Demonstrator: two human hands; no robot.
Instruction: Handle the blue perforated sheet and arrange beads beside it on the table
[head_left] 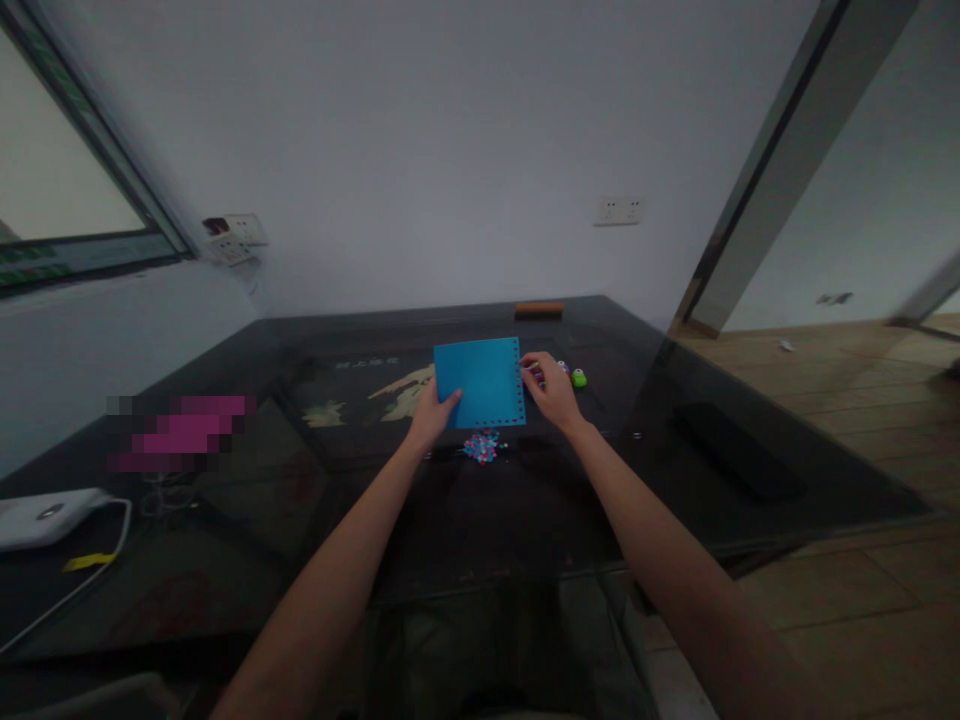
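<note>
Blue card sheet (pixel 480 382), roughly square, with a row of punched holes along its bottom and right edges, held up over the dark glass table (pixel 225 560).

Head view, the only one we have:
- Our left hand (pixel 431 415) is closed on the sheet's lower left corner, thumb on the front face, fingers behind.
- Our right hand (pixel 553 390) sits at 3 o'clock of the sheet, fingers curled at the right edge. It looks pinched on the edge or on a small purple punch (pixel 562 368) just behind it; we cannot tell which, too small and dim.
- Green punch (pixel 578 378) on the table just at 3 o'clock of the right hand, not touched.
- Pile of pink and blue paper dots (pixel 481 446) on the glass at 6 o'clock of the sheet, directly below it.
- Orange block (pixel 538 310) at 12 o'clock, at the far table edge, well apart.
- White device with a cable (pixel 45 515) at 9 o'clock, near the left table edge, and a dark flat thing (pixel 739 450) at 3 o'clock.

Our read: mid edge-punching. Two edges look done, the top and left look plain. The next move likely calls for turning the sheet to bring a plain edge to the right hand, keeping hole spacing even and the left grip firm so the sheet doesn't skew.
</note>
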